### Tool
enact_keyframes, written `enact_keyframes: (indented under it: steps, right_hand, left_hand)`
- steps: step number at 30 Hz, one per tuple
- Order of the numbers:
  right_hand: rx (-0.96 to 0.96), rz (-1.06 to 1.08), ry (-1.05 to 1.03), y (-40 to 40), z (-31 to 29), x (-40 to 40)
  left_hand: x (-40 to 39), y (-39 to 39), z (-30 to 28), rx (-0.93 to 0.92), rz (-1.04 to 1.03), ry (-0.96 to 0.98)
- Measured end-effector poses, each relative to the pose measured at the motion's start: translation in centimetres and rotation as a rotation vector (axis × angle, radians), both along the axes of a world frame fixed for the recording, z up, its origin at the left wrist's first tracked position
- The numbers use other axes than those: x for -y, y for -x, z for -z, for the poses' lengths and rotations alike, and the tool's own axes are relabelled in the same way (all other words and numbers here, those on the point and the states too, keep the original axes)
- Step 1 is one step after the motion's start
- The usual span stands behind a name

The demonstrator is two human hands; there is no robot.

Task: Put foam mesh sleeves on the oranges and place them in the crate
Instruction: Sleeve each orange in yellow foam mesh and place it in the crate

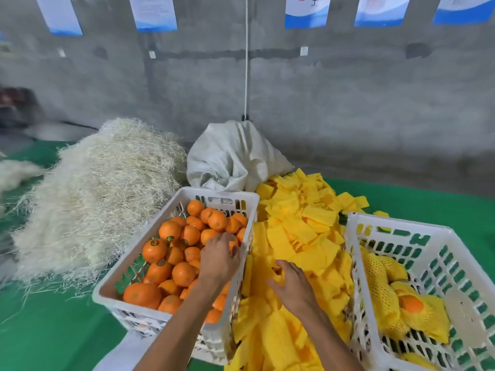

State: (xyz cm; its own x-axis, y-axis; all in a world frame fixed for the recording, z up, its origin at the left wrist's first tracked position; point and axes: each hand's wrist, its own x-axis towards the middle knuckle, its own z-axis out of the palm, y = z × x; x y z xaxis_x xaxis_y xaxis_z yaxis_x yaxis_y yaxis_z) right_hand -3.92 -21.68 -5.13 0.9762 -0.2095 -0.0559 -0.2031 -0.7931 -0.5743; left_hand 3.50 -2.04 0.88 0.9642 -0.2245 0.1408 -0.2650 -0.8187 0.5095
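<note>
This is the pick-up step: both hands are fetching stock. The left hand (218, 257) reaches into the left crate (107, 290) of bare oranges (171, 253), fingers curled down over one at its right wall (whether it has a real hold, I cannot tell). The right hand (290, 283) lies on the sleeves (297, 231) heaped between the crates, fingers bent into them, grip unclear. Sleeved oranges (401, 298) lie in the right crate (455, 266). Next: lift one orange and separate a single sleeve.
</note>
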Motion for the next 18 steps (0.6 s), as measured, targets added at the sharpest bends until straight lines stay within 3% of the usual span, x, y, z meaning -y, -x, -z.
enact_keyframes:
  steps: [4,11,15,18]
  right_hand:
    - [-0.193,-0.083,-0.002,-0.6,2.1,-2.3]
    - [-0.213,-0.084,0.109,-1.7,2.8,-2.7]
    - [-0.111,-0.016,0.050,-1.8,1.6,-2.7]
    - [0.053,0.047,-0.117,-1.4,0.2,-2.6]
  left_hand:
    - [-4.0,-0.5,1.2,-0.189,-0.136,-0.167]
    - [-6.7,-0.8,3.0,-0.371,-0.183,-0.326]
    - [-7.5,-1.8,3.8,-0.427,-0.212,-0.276]
    - [-8.0,-2.6,4.0,-0.392,-0.234,-0.279]
